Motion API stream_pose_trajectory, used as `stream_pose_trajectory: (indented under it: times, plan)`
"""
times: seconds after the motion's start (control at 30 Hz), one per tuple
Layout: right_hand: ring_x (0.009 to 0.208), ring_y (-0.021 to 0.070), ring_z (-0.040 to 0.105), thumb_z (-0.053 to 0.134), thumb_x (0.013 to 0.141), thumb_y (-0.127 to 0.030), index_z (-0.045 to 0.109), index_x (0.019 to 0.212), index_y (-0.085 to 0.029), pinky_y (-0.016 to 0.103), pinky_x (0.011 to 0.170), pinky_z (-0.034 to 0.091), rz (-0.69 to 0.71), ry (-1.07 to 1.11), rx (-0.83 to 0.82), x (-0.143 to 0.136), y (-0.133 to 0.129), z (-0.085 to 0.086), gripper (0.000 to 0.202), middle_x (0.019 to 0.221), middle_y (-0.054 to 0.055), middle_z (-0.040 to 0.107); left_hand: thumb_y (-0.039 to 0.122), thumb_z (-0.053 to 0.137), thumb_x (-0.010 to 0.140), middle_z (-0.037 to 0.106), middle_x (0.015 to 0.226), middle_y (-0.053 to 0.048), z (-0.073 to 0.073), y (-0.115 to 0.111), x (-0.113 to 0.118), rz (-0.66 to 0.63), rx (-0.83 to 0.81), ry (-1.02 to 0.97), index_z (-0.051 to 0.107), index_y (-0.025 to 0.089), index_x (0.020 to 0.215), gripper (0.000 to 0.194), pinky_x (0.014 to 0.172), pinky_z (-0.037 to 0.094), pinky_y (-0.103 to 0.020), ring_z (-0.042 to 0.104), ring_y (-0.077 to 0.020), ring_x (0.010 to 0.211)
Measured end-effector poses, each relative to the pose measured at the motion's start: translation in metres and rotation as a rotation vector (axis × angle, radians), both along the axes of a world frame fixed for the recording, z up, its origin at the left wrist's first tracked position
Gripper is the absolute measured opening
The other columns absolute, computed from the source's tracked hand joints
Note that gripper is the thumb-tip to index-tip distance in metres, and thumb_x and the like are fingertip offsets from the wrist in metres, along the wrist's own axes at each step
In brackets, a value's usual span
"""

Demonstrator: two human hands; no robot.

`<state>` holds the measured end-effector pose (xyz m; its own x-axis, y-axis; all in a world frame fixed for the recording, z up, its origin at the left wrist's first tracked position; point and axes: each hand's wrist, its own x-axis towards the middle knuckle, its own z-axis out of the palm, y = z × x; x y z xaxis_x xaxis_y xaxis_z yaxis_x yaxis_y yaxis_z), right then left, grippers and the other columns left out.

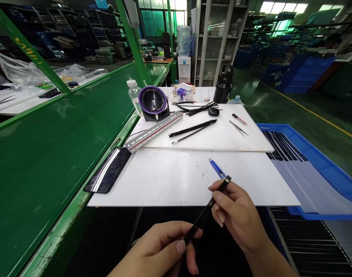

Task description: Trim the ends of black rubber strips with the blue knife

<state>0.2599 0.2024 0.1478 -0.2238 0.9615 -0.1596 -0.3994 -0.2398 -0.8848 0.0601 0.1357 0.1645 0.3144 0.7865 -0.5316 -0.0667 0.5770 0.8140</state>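
A thin black strip (206, 212) slants between my two hands in front of the table's near edge. Its lower end is pinched between the thumb and fingers of my left hand (161, 248). My right hand (239, 215) grips the strip close to its upper end, where a small pale patch shows at the tip. Just beyond my right fingers, a blue utility knife (217, 168) lies on the white table (152, 181). Farther back, two more dark strips (193, 129) rest on a raised white board (239, 144).
A scale ruler (155, 130) and a glossy black panel (109, 171) lie at left, near a round purple-rimmed device (153, 100) and a bottle (133, 94). Tweezers (238, 128), a black case (214, 112) and a black flask (223, 86) sit behind. A blue tray (334, 169) holds several strips at right.
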Motion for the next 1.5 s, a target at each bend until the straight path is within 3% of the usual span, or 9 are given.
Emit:
stream_pose_trajectory:
  times: [0.13,0.37,0.53,0.67,0.77,0.97,1.27,1.5]
  plan:
    - [0.046,0.0072,0.047,0.076,0.087,-0.032,0.069,0.094,-0.019,0.019,0.045,0.039,-0.012,0.022,0.010,0.000,0.000,0.002,0.016,0.058,-0.005,0.054,0.049,0.061,0.089,0.073,0.076,-0.006,-0.003,0.003,0.000,0.003,-0.037,0.000,0.069,0.016,0.114,0.042,0.037,0.027,-0.020,0.044,-0.0061,0.042]
    - [0.044,0.0056,0.046,0.074,0.089,-0.036,0.071,0.096,-0.019,0.017,0.043,0.039,-0.034,0.172,-0.010,0.005,0.008,0.001,0.018,0.061,-0.004,0.056,0.036,0.060,0.089,0.071,0.071,-0.007,-0.005,0.006,0.000,-0.020,-0.123,-0.183,0.070,0.013,0.109,0.032,0.034,0.023,-0.018,0.039,-0.0046,0.037]
    - [0.043,0.0053,0.047,0.074,0.090,-0.035,0.069,0.094,-0.020,0.015,0.041,0.040,0.045,0.192,-0.034,0.001,0.010,-0.008,0.016,0.059,-0.005,0.057,0.043,0.053,0.095,0.072,0.073,-0.007,-0.010,0.011,0.006,-0.085,-0.051,-0.195,0.067,0.016,0.112,0.035,0.035,0.028,-0.017,0.045,-0.0066,0.040]
    - [0.043,0.0052,0.049,0.072,0.092,-0.034,0.069,0.095,-0.021,0.015,0.042,0.041,0.127,0.176,-0.004,-0.002,0.009,-0.014,0.014,0.061,-0.004,0.059,0.047,0.046,0.099,0.069,0.061,-0.004,-0.016,0.014,0.010,-0.121,-0.005,-0.097,0.068,0.015,0.099,0.039,0.033,0.022,-0.015,0.040,-0.0053,0.035]
    - [0.044,0.0051,0.048,0.072,0.092,-0.033,0.069,0.095,-0.021,0.015,0.042,0.040,0.147,0.187,0.003,-0.001,0.009,-0.016,0.014,0.061,-0.004,0.059,0.047,0.045,0.099,0.070,0.057,-0.006,-0.020,0.014,0.010,-0.071,-0.010,-0.117,0.070,0.013,0.098,0.042,0.032,0.022,-0.015,0.039,-0.0054,0.033]
    - [0.044,0.0045,0.049,0.073,0.091,-0.033,0.069,0.095,-0.020,0.015,0.044,0.041,0.124,0.225,-0.012,0.002,0.012,-0.016,0.014,0.061,-0.004,0.059,0.059,0.045,0.093,0.077,0.070,-0.018,-0.023,0.013,0.009,0.066,-0.129,-0.336,0.075,0.007,0.103,0.061,0.033,0.028,-0.017,0.050,-0.0082,0.035]
    - [0.044,0.0050,0.048,0.073,0.092,-0.034,0.069,0.094,-0.020,0.015,0.043,0.040,0.138,0.208,-0.006,0.001,0.010,-0.022,0.014,0.060,-0.004,0.057,0.054,0.063,0.088,0.076,0.067,-0.014,-0.022,0.013,0.018,0.076,-0.104,-0.315,0.076,0.011,0.096,0.045,0.034,0.034,-0.013,0.054,-0.0079,0.037]
    - [0.045,0.0054,0.049,0.071,0.093,-0.036,0.068,0.095,-0.020,0.015,0.043,0.040,0.151,0.180,-0.026,0.001,0.009,-0.025,0.016,0.061,-0.004,0.058,0.058,0.063,0.087,0.078,0.077,-0.016,-0.028,0.013,0.014,0.140,-0.091,-0.258,0.074,0.009,0.099,0.052,0.036,0.041,-0.015,0.062,-0.0117,0.044]
